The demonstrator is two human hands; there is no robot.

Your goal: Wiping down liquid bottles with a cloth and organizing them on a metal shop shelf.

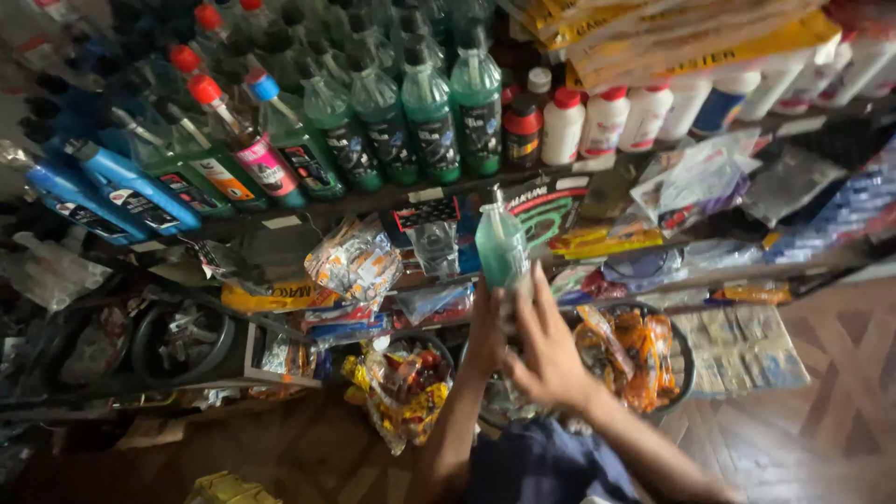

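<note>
Holding a green bottle [501,247] upright in front of the shelf [280,222], head view: left hand [485,331] grips its lower part from the left, right hand [546,350] presses its right side with fingers spread. Bottle sits below the top row of green bottles [411,121]. Snack packets [406,387] in a basket lie just below the hands.

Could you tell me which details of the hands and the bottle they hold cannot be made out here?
- Green bottle, head view: lower half hidden by both hands; label blurred.
- Left hand: fingers hidden behind the bottle.
- Right hand: motion blur smears the fingertips.
- Bagged goods below: contents too blurred to identify.
</note>
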